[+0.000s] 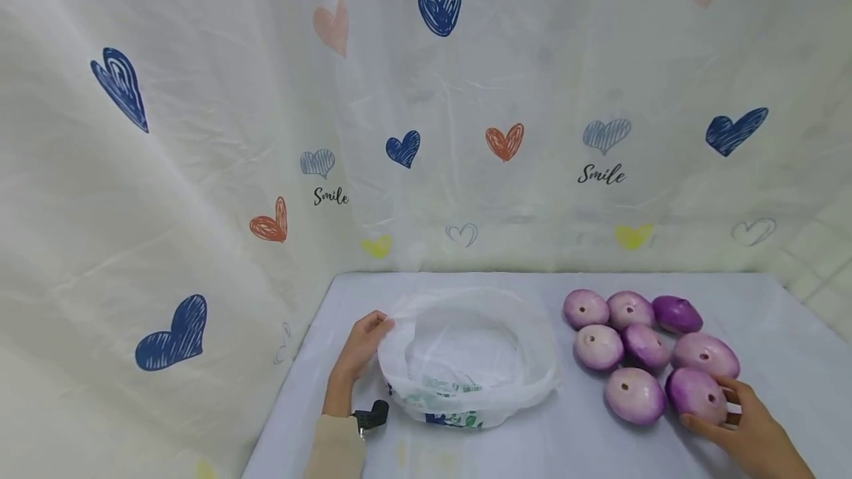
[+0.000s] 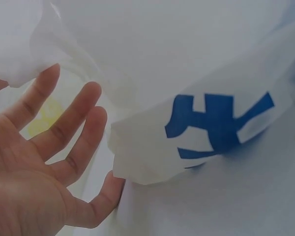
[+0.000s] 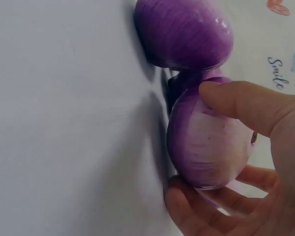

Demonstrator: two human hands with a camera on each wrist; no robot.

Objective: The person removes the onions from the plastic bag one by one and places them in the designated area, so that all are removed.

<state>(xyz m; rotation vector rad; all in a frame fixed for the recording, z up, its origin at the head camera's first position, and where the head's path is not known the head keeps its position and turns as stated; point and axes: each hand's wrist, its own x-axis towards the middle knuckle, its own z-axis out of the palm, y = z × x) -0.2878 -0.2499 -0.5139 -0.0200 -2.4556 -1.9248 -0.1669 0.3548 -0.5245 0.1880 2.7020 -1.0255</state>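
Note:
A white plastic bag (image 1: 469, 405) with green and blue print stands with its mouth spread wide. My left hand (image 1: 362, 346) pinches the bag's left rim between thumb and index finger; in the left wrist view the other fingers of the hand (image 2: 49, 157) spread beside the bag's blue-printed side (image 2: 211, 123). On the right, my right hand (image 1: 748, 423) grips a purple onion (image 1: 695, 394) at the near right of a group. The right wrist view has the thumb over the top of this onion (image 3: 211, 142) and the fingers curled beneath, close to the table.
Several more purple onions, such as the near one (image 1: 634, 395) and the far dark one (image 1: 677, 314), sit close together right of the bag. The white table (image 1: 532, 449) backs onto a curtain (image 1: 552, 80) printed with hearts.

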